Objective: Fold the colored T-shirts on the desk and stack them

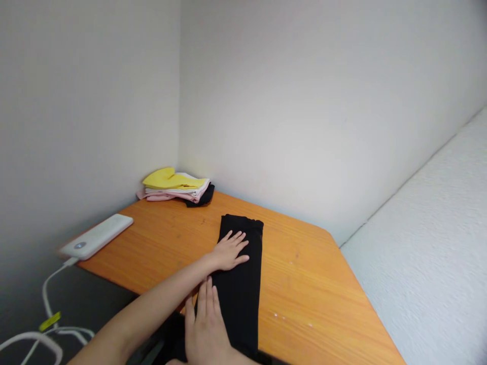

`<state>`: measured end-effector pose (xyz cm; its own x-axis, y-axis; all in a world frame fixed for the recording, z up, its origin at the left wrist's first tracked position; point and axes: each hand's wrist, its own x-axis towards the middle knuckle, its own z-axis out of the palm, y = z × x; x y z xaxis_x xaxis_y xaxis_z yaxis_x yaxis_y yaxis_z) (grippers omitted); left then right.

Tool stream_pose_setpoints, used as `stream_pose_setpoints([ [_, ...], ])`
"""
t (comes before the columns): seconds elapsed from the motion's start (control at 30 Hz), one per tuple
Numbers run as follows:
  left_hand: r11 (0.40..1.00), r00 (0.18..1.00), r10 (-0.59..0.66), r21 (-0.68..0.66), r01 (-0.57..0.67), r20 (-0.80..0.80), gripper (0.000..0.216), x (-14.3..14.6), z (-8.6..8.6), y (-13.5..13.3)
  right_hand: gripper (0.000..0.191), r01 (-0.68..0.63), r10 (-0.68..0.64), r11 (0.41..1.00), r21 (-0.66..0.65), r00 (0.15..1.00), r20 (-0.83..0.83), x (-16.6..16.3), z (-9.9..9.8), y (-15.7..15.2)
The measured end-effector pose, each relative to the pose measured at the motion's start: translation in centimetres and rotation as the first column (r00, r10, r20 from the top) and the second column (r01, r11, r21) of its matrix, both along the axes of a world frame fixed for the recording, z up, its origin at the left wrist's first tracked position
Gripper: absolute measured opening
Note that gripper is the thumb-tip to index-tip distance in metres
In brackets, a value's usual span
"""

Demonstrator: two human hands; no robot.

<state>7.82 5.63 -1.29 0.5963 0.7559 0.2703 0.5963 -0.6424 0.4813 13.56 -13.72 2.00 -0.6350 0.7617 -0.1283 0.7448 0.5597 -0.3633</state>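
Both my hands are lying palm down, neither clamped on anything. Left grip point(228, 253) is resting on the far half of the black cloth point(239, 299), fingers spreading wide, likely for holding it flat. Right grip point(207, 324) is lying lower, along the left margin, 3 fingers close together, thumb apart, probably for steadying that side. Cloth is running lengthwise to the near edge of the worktop point(304, 284), presumably for easy reach. Folded stack point(175, 183) is sitting in the far corner, apparently out of the way. White device point(101, 235) is occupying the left edge, 1 cable point(44, 294) hanging off.
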Motion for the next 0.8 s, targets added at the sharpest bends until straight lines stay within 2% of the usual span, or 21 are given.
stream_pose_setpoints([
  [0.07, 1.0, 0.998, -0.005, -0.016, 0.006, 0.07, 0.056, -1.0, 0.8, 0.0, 0.103, -0.169, 0.152, 0.979, -0.116, 0.978, -0.144, 1.7, 1.6, -0.6],
  [0.13, 1.0, 0.989, 0.007, -0.016, -0.005, 0.148, 0.053, -2.8, 1.8, -0.8, 0.094, -0.271, 0.203, 0.938, -0.215, 0.935, -0.292, 4.5, 3.3, -0.6],
  [0.17, 1.0, 0.983, 0.01, -0.012, -0.008, 0.182, 0.052, -3.9, 2.2, -1.5, 0.091, -0.26, 0.173, 0.936, -0.237, 0.926, -0.334, 6.2, 3.9, -0.4],
  [0.23, 1.0, 0.979, -0.011, -0.005, 0.013, 0.205, 0.05, -6.2, 2.7, -3.5, 0.094, -0.143, 0.067, 0.967, -0.21, 0.941, -0.33, 9.6, 4.3, 0.2],
  [0.3, 0.997, 0.989, -0.068, -0.022, 0.071, 0.131, 0.051, -8.2, 2.5, -5.8, 0.105, -0.007, -0.019, 0.994, -0.114, 0.973, -0.23, 12.5, 3.3, 0.5],
  [0.37, 0.989, 0.99, -0.138, -0.061, 0.137, -0.01, 0.066, -9.4, 1.8, -8.1, 0.115, 0.055, -0.056, 0.998, -0.015, 0.995, -0.079, 14.4, 1.3, 0.4],
  [0.47, 0.971, 0.954, -0.235, -0.098, 0.22, -0.188, 0.105, -10.0, 0.4, -11.1, 0.104, 0.073, -0.086, 0.989, 0.13, 0.992, 0.097, 15.6, -1.9, -0.9],
  [0.53, 0.969, 0.93, -0.248, -0.082, 0.234, -0.27, 0.125, -9.8, -0.4, -12.9, 0.1, 0.075, -0.104, 0.972, 0.223, 0.987, 0.121, 15.8, -3.2, -2.2],
  [0.57, 0.975, 0.925, -0.223, -0.055, 0.217, -0.307, 0.129, -9.6, -0.6, -13.7, 0.099, 0.07, -0.101, 0.965, 0.253, 0.989, 0.111, 15.9, -3.4, -2.8],
  [0.63, 0.986, 0.927, -0.141, 0.031, 0.162, -0.349, 0.118, -9.3, -1.1, -15.3, 0.094, 0.086, -0.102, 0.959, 0.271, 0.994, 0.045, 16.0, -3.4, -4.0],
  [0.7, 0.985, 0.944, -0.094, 0.105, 0.134, -0.316, 0.099, -9.0, -1.2, -16.5, 0.077, 0.156, -0.132, 0.953, 0.258, 0.985, -0.11, 16.2, -3.0, -5.0],
  [0.73, 0.984, 0.958, -0.102, 0.113, 0.136, -0.268, 0.087, -8.9, -1.1, -16.9, 0.065, 0.211, -0.159, 0.948, 0.237, 0.962, -0.222, 16.3, -2.8, -5.3],
  [0.8, 0.989, 0.986, -0.131, 0.055, 0.137, -0.105, 0.053, -8.5, -0.6, -17.5, 0.037, 0.345, -0.242, 0.926, 0.153, 0.854, -0.461, 16.2, -2.4, -5.6],
])
